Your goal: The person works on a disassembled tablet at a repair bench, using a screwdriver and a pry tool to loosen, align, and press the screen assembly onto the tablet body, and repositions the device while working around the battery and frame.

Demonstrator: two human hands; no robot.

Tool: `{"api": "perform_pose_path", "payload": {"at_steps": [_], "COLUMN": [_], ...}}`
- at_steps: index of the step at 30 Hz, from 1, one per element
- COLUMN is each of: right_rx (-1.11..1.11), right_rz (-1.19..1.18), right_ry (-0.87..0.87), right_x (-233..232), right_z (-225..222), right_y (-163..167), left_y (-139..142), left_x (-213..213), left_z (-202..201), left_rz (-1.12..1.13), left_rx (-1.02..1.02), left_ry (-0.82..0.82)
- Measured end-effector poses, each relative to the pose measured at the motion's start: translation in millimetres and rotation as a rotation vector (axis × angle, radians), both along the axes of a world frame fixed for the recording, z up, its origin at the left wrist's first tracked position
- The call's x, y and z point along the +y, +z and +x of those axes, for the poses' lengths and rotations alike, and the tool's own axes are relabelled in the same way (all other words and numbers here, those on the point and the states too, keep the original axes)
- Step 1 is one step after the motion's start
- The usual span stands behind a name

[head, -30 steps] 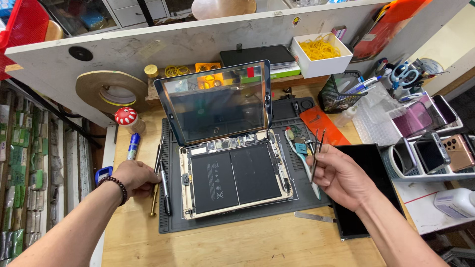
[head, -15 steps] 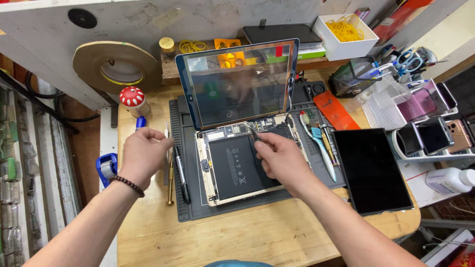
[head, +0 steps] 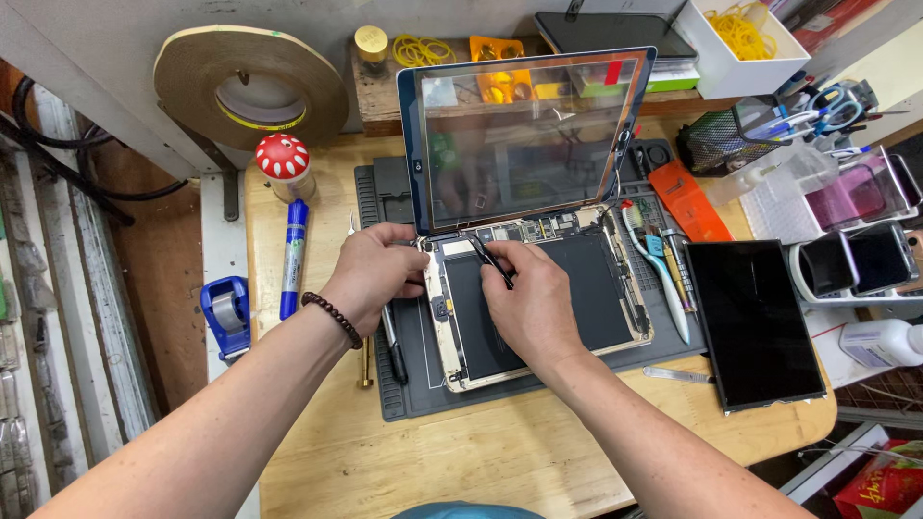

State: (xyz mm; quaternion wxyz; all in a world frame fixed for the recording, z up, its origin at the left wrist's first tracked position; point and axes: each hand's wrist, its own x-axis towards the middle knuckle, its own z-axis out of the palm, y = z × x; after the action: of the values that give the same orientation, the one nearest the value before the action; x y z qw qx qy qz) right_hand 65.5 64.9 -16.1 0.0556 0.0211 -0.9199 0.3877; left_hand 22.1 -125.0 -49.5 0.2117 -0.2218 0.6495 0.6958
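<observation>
Over tablet point(head: 538, 308): right hand point(head: 534, 303) pinching, seemingly, tweezers point(head: 488, 258).

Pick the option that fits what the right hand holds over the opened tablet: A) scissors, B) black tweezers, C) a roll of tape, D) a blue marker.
B: the right hand pinches black tweezers, their tips near the top edge of the opened tablet, while the left hand rests at the tablet's left edge.

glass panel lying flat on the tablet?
No, the glass panel stands tilted up behind the open tablet, hinged along its top edge.
</observation>
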Motion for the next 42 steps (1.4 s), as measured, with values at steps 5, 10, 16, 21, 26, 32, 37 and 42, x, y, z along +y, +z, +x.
{"api": "perform_pose_path", "payload": {"at_steps": [5, 10, 16, 21, 26, 32, 37, 42], "right_rx": [-0.041, -0.041, -0.049, -0.037, -0.046, -0.070, -0.041, -0.058], "right_rz": [0.015, 0.000, -0.014, -0.028, -0.050, -0.049, -0.041, -0.032], "right_ry": [-0.025, -0.008, -0.004, 0.012, 0.018, 0.006, 0.007, 0.001], "right_x": [-0.9, 0.6, 2.7, 4.4, 4.3, 2.8, 1.5, 1.9], "right_z": [-3.4, -6.2, -8.0, -6.7, -6.0, -4.2, -1.9, -3.5], "right_y": [-0.3, -1.5, -3.4, -4.2, -2.8, 0.5, 1.5, 1.7], "left_y": [0.9, 1.6, 2.4, 3.2, 4.2, 6.2, 6.7, 5.9], "left_x": [2.4, 4.6, 5.8, 5.5, 5.6, 5.4, 5.4, 5.6], "left_z": [-1.0, -2.0, -1.4, -2.2, -2.1, -1.9, -1.8, -2.0], "left_rz": [0.004, -0.031, -0.038, -0.039, -0.041, -0.051, -0.051, -0.044], "left_rx": [0.006, -0.005, -0.002, -0.007, -0.012, -0.019, -0.023, -0.027], "left_ry": [-0.023, -0.019, -0.010, -0.016, -0.016, -0.017, -0.009, -0.010]}}
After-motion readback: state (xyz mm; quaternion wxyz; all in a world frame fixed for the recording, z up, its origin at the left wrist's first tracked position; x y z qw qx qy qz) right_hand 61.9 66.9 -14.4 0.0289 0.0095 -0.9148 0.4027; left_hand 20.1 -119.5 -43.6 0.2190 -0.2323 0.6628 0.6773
